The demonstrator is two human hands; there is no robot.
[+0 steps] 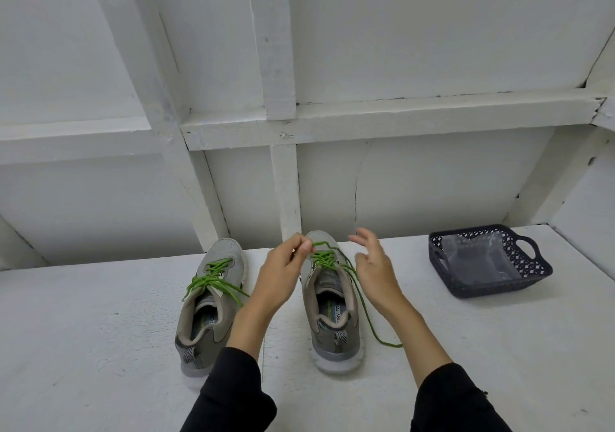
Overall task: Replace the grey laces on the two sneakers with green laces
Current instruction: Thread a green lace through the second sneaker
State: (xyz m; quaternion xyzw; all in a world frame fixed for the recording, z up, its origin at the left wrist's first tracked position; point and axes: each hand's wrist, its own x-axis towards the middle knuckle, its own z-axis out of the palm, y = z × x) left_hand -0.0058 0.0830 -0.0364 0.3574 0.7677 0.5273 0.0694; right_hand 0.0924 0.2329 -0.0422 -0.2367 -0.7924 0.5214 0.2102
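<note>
Two sneakers stand side by side on the white surface, toes toward its back edge and heels toward the person. The left sneaker [208,301] carries a green lace [213,276] crossed through its eyelets, both loose ends splayed out to either side of the tongue. The right sneaker [332,301] has its own green lace [361,301] threaded across the upper rows near the toe; one long end runs down along the shoe's right side and trails onto the surface, ending beside the heel just under the right forearm. The left hand [283,268] reaches over the gap between the shoes and pinches that lace between thumb and fingertips right at the toe end of the lacing (the exact strand it holds is too small to make out). The right hand [372,265] hovers just right of the shoe with its fingers spread and relaxed, gripping nothing, its palm close to the trailing lace; whether it touches the lace cannot be told. Both arms wear black sleeves. Well apart, toward the right back corner of the surface, sits a dark lattice basket [539,268] with handles, and a clear plastic bag [479,255] lies inside it.
</note>
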